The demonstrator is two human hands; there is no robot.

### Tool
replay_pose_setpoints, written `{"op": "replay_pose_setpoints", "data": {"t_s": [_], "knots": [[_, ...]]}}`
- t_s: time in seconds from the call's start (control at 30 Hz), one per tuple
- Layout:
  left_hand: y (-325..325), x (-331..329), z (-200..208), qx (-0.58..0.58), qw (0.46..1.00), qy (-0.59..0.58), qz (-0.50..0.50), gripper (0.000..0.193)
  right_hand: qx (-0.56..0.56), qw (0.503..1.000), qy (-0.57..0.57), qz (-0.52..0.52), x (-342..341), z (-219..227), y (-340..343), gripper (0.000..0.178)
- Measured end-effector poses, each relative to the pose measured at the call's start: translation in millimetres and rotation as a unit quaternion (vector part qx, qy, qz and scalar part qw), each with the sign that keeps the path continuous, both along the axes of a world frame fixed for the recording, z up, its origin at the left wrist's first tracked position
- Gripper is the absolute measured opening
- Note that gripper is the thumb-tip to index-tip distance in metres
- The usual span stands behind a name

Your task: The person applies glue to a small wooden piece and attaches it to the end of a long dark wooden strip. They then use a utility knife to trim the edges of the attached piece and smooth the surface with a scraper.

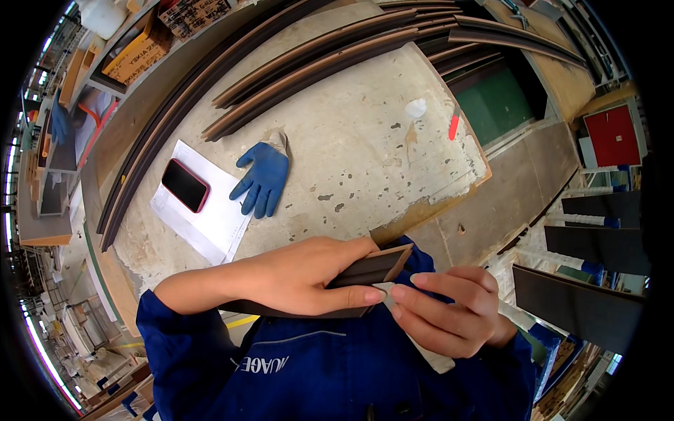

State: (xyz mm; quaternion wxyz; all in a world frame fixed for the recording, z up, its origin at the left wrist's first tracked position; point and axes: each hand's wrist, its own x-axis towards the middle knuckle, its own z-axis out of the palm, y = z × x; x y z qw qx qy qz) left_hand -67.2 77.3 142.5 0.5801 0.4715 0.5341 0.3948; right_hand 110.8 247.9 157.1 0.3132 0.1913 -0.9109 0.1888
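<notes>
My left hand (302, 275) is wrapped over a dark brown moulding strip (375, 268) held across the front of my blue jacket. The strip's angled end, with a bare wood-coloured edge, sticks out past the fingers. Beside that end, my right hand (453, 309) has its fingers curled in close to my left thumb; its thumb is hidden. A pale sliver shows between the two hands, too small to name. A blue-coated work glove (265, 179) lies on the worktable (337, 161) beyond my left hand, partly over white paper sheets (210, 235). On the sheets rests a red-edged phone (185, 185).
Long dark moulding strips (316, 62) lie along the table's far side. A red-handled tool (454, 126) and a crumpled white piece (415, 108) sit at the far right. Shelves with cardboard boxes (137, 59) stand far left; dark panels (576, 298) are racked at right.
</notes>
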Motion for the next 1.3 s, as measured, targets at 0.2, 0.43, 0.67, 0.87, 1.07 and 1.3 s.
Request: {"op": "replay_pose_setpoints", "data": {"t_s": [0.2, 0.43, 0.67, 0.87, 1.07, 1.3], "knots": [[-0.6, 2.4, -3.4, 0.015, 1.000, 0.017, 0.001, 0.044, -0.005, 1.000, -0.009, 0.015, -0.2, -0.8, 2.9, 0.007], [-1.0, 7.7, -8.6, 0.010, 0.999, 0.017, 0.028, 0.042, -0.012, 0.999, -0.023, 0.030, -2.5, -0.5, 4.8, 0.006], [1.1, 9.5, -10.1, 0.003, 0.999, -0.005, 0.041, 0.038, -0.014, 0.999, -0.030, 0.025, -0.5, 0.1, 4.9, 0.007], [0.9, 9.5, -9.3, -0.007, 0.999, -0.015, 0.047, 0.036, -0.005, 0.999, -0.030, 0.033, -1.3, 2.0, 6.2, 0.006], [2.0, 9.5, -5.6, -0.009, 0.999, -0.013, 0.050, 0.035, -0.004, 0.999, -0.028, 0.036, 0.7, 0.8, 8.2, 0.006], [0.8, 4.6, -1.3, -0.014, 0.998, 0.011, 0.068, 0.036, -0.209, 0.964, -0.161, -0.020, 8.1, -1.8, 15.7, 0.028]]}}
